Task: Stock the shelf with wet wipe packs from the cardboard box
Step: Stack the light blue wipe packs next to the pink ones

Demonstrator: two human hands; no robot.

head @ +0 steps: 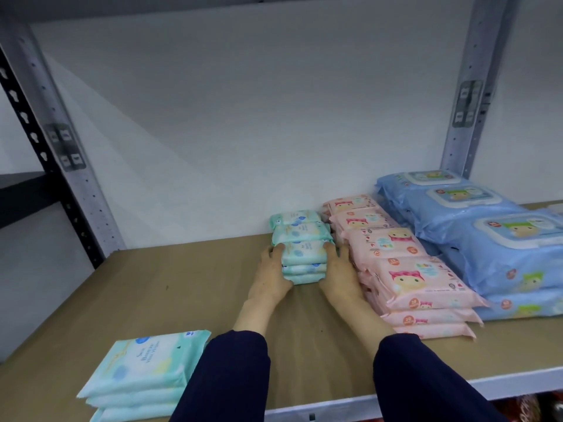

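Head view of shelf stocking. Both hands are clamped on one held stack (303,261) of small mint-green wet wipe packs. The left hand (271,278) curls its fingers over the stack's left end and the right hand (341,275) curls over its right end, so the two are kept apart by the packs' length. The held stack sits on the brown shelf (182,284), straight ahead of the person and deep toward the back wall. Its long axis runs left to right, so each hand meets a short end. It stands at the front of a mint row (300,226) of like packs that reaches back to the wall; no gap shows between them, though contact cannot be confirmed. Just to the right lie the pink packs (405,275), in a row running front to back, with the right hand's outer side close against them. The blue packs (493,239) lie further right. A loose stack (140,373) of mint packs rests at the shelf's front left edge, just beside the left sleeve and well apart from the held stack. Its long axis is angled from front left to back right, and the left hand is judged the nearer to it. The cardboard box is out of view. Judged step: squaring the held stack into line before release.
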